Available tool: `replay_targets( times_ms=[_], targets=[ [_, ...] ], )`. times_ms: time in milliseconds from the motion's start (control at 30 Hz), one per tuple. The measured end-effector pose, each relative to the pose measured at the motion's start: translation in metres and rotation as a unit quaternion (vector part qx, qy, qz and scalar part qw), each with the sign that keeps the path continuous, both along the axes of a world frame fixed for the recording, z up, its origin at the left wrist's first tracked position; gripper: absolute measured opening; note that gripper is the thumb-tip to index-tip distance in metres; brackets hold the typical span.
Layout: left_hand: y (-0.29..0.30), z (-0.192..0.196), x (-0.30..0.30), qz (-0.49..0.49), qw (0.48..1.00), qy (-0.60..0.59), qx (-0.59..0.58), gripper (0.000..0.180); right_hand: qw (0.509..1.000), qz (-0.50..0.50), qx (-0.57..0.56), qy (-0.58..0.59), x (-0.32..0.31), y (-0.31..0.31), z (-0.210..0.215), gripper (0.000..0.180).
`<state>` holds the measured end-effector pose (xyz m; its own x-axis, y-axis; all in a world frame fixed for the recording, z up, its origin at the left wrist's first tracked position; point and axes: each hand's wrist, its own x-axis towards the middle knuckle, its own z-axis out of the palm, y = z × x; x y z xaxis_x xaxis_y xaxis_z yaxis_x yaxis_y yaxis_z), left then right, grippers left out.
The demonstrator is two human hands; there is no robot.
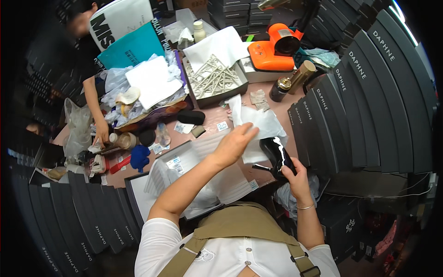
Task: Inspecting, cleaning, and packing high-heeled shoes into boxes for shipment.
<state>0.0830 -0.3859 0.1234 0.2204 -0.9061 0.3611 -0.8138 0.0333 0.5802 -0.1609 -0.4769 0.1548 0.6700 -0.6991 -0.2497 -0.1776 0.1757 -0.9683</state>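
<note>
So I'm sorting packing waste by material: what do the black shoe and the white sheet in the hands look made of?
The black high-heeled shoe in the right hand looks like patent leather or a glossy synthetic: bright streaks of glare run along it. The white sheet under the left hand looks like thin matte tissue paper: soft creases, no shine.

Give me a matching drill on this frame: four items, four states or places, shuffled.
Items:
1. black glossy shoe
2. white tissue paper
3. orange device
4. open shoebox

States or places:
A. far side of the table, near the stacked black boxes
B. in front of the person, lined with white paper
C. held in the right hand
D. pinched by the left hand

Pairs: 1-C, 2-D, 3-A, 4-B
</note>
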Motion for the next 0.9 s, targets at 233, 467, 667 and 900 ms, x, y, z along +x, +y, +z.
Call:
replay_targets(
  times_ms=[233, 467, 667, 900],
  targets=[
    [0.098, -0.009, 0.027, 0.209, 0.78, 0.573, -0.14, 0.031, 0.919, 0.055, 0.334, -0.201, 0.02, 0.06, -0.002, 0.05],
    [0.154, 0.044, 0.015, 0.253, 0.926, 0.204, -0.19, 0.023, 0.83, 0.116, 0.495, -0.229, 0.033, 0.109, -0.016, 0.068],
    [0.211, 0.065, -0.012, 0.208, 0.933, 0.233, -0.18, 0.029, 0.833, 0.157, 0.481, -0.225, 0.048, 0.143, -0.001, 0.059],
    [0.226, 0.076, -0.063, 0.084, 0.966, 0.096, -0.226, 0.039, 0.932, 0.056, 0.275, -0.231, 0.088, 0.222, 0.011, 0.041]
  ],
)
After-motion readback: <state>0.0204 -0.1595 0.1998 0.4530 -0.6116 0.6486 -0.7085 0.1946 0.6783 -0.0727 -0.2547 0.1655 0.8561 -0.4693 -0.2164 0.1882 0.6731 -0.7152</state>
